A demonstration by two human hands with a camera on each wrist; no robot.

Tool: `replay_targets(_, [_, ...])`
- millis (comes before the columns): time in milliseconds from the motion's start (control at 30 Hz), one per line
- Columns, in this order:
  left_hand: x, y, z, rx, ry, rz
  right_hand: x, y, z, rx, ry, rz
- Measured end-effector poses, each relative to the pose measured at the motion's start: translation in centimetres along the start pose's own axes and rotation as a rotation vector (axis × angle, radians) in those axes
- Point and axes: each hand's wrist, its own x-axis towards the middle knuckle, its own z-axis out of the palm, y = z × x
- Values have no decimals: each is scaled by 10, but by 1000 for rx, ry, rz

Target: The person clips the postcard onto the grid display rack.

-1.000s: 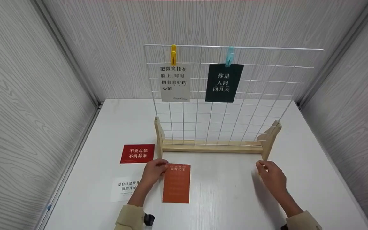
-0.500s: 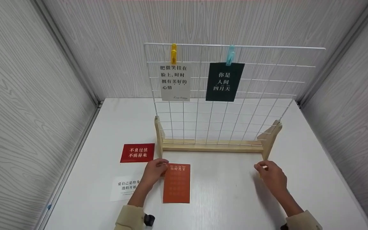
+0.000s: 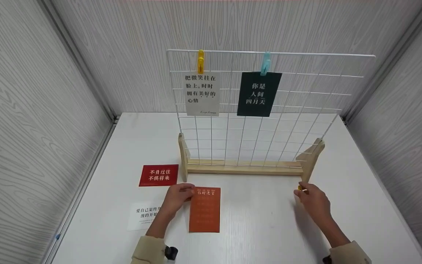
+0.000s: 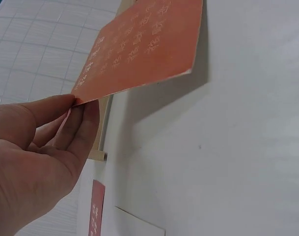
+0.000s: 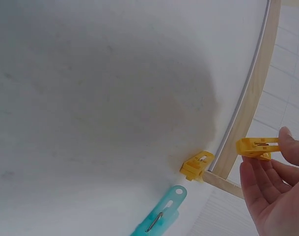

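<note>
My left hand pinches an orange-red card by its upper left corner. In the left wrist view the card is lifted off the table, casting a shadow. At the right, my right hand holds a yellow clothespin between thumb and fingers, above the table. On the table near that hand lie another yellow clothespin and a light blue clothespin, seen in the right wrist view. A white wire grid stands behind both hands.
The grid sits in a wooden stand. A yellow clothespin clips a white card to it, and a blue clothespin a dark green card. A red card and a white card, partly covered by my left arm, lie left.
My right hand turns slightly, and the yellow clothespin shows more plainly in its fingers. The left hand keeps hold of the orange-red card with hardly any movement.
</note>
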Motion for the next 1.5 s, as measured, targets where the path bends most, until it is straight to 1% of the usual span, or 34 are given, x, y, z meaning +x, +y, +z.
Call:
replay_targets(167, [-2,3,1,-15,-5,-14,1,0,-2,53,-11,5])
replay_targets(300, [-2,8,4,-16,-9,-22,2,-2,-5,62,-23,24])
replay_targets(433, [0,16,10,-19,-24,-6,1,-6,-9,62,-41,46])
replay_targets(633, [3,27,20,10,-62,48,-2,-13,-15,53,-38,44])
replay_targets(733, [4,33,25,25,-71,67,-3,-17,-17,51,-15,20])
replay_targets(800, [4,35,28,25,-78,78,-3,-19,-18,47,9,-15])
replay_targets(967, [6,42,33,4,-95,106,-4,-26,-21,4,84,-100])
replay_targets(1067, [7,48,38,-5,-97,126,-4,-31,-23,-16,113,-136])
replay_targets(1333, [9,58,50,6,-122,148,-5,-40,-28,-47,119,-201])
replay_targets(1500, [11,63,58,7,-141,153,-6,-47,-34,-34,118,-189])
